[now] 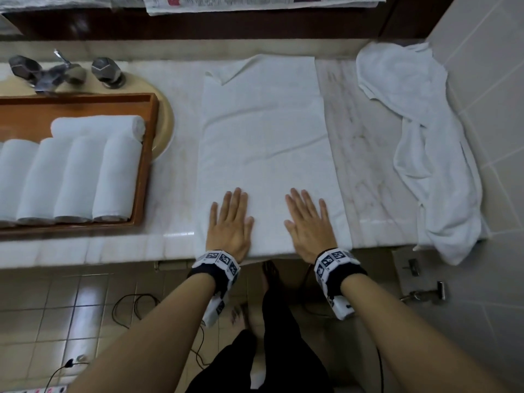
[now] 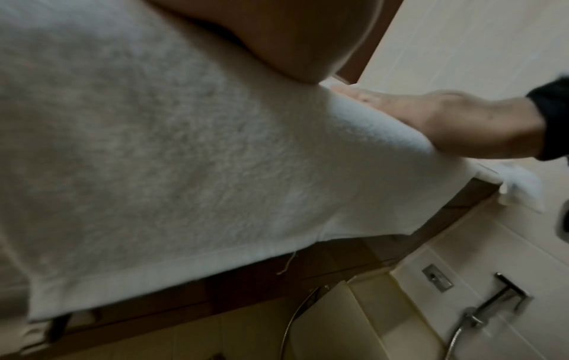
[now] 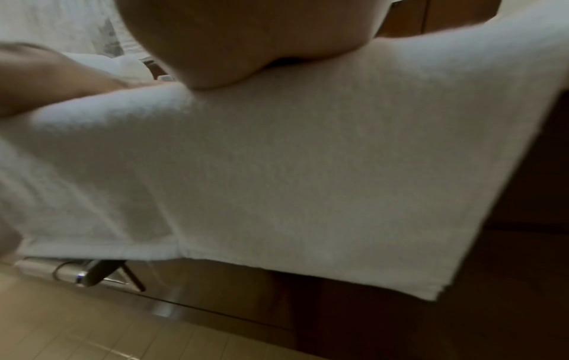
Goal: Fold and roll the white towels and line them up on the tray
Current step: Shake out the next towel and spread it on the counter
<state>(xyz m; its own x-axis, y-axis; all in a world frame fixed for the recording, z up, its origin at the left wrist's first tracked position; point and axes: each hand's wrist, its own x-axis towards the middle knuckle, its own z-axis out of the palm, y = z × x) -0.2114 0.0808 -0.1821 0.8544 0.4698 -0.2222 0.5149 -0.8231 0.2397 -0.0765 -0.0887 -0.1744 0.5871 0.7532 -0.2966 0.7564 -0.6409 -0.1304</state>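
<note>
A folded white towel [image 1: 263, 143] lies lengthwise on the marble counter [image 1: 365, 154], its near end hanging over the front edge [image 2: 172, 199] [image 3: 307, 170]. My left hand [image 1: 231, 219] and right hand [image 1: 307, 222] press flat on the towel's near part, side by side, fingers straight. In the left wrist view the right hand [image 2: 455, 126] shows on the towel; in the right wrist view the left hand [image 3: 46, 78] shows at the left. A wooden tray [image 1: 146, 154] at the left holds several rolled white towels [image 1: 85, 177]. A loose white towel [image 1: 419, 131] is heaped at the counter's right end.
A metal tap with two handles [image 1: 59, 70] stands behind the tray over a beige basin rim [image 1: 166, 120]. Newspaper [image 1: 255, 4] lies on the dark shelf at the back. A tiled wall [image 1: 487, 80] closes the right side. Cables [image 1: 136, 304] run over the tiled floor.
</note>
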